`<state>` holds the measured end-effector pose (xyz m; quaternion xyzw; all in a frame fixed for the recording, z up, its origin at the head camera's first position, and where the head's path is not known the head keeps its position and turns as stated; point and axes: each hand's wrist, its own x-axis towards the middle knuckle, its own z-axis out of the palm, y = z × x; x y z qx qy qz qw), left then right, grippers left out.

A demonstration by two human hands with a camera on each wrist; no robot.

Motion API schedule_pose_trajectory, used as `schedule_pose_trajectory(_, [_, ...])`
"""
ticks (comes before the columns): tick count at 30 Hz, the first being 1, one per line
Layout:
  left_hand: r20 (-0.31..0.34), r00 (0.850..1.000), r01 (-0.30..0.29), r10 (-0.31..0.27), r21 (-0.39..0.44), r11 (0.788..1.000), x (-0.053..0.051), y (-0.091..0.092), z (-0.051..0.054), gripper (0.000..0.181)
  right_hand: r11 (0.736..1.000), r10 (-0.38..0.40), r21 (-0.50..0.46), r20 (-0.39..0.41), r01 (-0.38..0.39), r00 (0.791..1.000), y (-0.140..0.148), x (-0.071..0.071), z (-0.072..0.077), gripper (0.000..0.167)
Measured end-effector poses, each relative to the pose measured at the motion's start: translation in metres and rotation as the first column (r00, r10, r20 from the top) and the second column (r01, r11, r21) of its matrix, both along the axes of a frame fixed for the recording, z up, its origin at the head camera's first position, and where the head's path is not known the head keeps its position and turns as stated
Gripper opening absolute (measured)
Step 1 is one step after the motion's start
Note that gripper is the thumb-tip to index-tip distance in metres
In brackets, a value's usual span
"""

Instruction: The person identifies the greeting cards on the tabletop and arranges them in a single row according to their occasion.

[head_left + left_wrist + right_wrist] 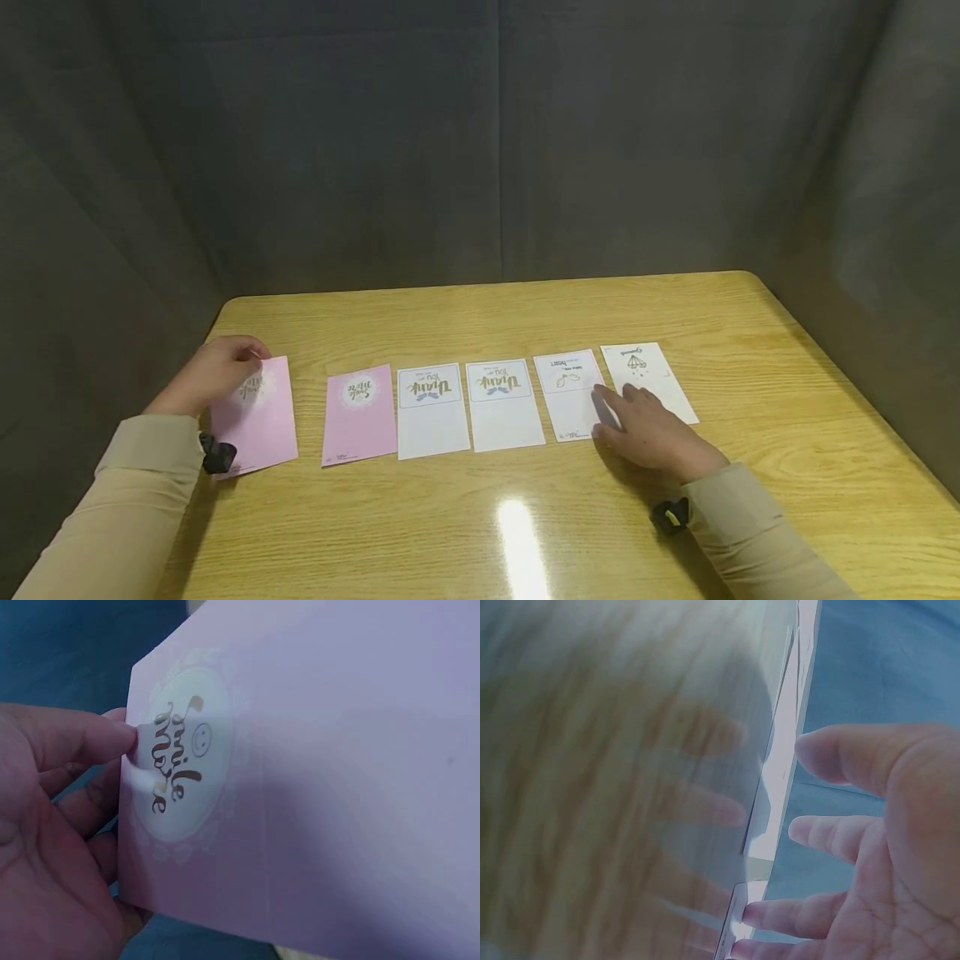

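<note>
My left hand (pixel 223 367) pinches the far edge of a pink "Smile More" card (pixel 258 429) at the left of the row. In the left wrist view the thumb lies on the card's printed front (pixel 187 765), and the other fingers pass behind it. At the right, my right hand (pixel 651 429) hovers over or touches the white card with a pink border and "heart" lettering (pixel 573 412); its fingers are spread and curl round nothing. Beyond this hand lies a white card with a line-drawn diamond shape (pixel 636 364), partly hidden by it.
Between the hands lie a second pink "Smile More" card (pixel 360 425) and two white "Thank You" cards, one on the left (pixel 433 429) and one on the right (pixel 506 425). They rest on a wooden table (pixel 420 533). A dark grey curtain (pixel 375 167) hangs behind it.
</note>
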<state>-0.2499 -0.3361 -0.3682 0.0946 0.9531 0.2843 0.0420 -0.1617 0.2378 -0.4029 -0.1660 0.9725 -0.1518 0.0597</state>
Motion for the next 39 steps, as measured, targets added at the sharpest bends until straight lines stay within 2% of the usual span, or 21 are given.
schedule_pose_trajectory(8, [0.001, 1.000, 0.010, -0.010, -0.100, 0.995, -0.011, 0.013, -0.023, 0.017, 1.000, -0.005, -0.004, 0.000, 0.005, 1.000, -0.002, 0.002, -0.002, 0.059])
schedule_pose_trajectory(12, [0.043, 0.999, -0.012, 0.018, -0.117, 0.993, -0.012, 0.016, -0.031, 0.021, 1.000, 0.008, 0.000, -0.014, -0.008, 1.000, -0.002, 0.003, -0.002, 0.059])
schedule_pose_trajectory(16, [0.069, 0.996, -0.043, 0.054, -0.143, 0.989, -0.013, 0.020, -0.033, 0.028, 1.000, 0.010, 0.001, -0.012, -0.010, 1.000, -0.004, 0.004, 0.001, 0.059])
schedule_pose_trajectory(22, [0.046, 0.998, -0.039, 0.047, -0.165, 0.986, -0.013, 0.027, -0.035, 0.028, 1.000, 0.012, 0.005, -0.016, -0.012, 1.000, -0.003, 0.004, 0.002, 0.059])
schedule_pose_trajectory(30, [0.080, 0.993, -0.070, 0.085, -0.181, 0.981, -0.009, 0.033, -0.034, 0.027, 1.000, 0.009, 0.003, 0.000, -0.009, 1.000, -0.003, 0.006, 0.003, 0.059])
schedule_pose_trajectory(35, [0.105, 0.987, -0.100, 0.121, -0.187, 0.977, -0.009, 0.036, -0.035, 0.021, 1.000, 0.003, -0.004, 0.011, -0.003, 1.000, -0.004, 0.005, 0.003, 0.059])
schedule_pose_trajectory(39, [0.107, 0.985, -0.116, 0.138, -0.188, 0.975, -0.008, 0.036, -0.040, 0.014, 1.000, 0.002, -0.009, 0.027, -0.001, 1.000, -0.004, 0.005, 0.001, 0.059])
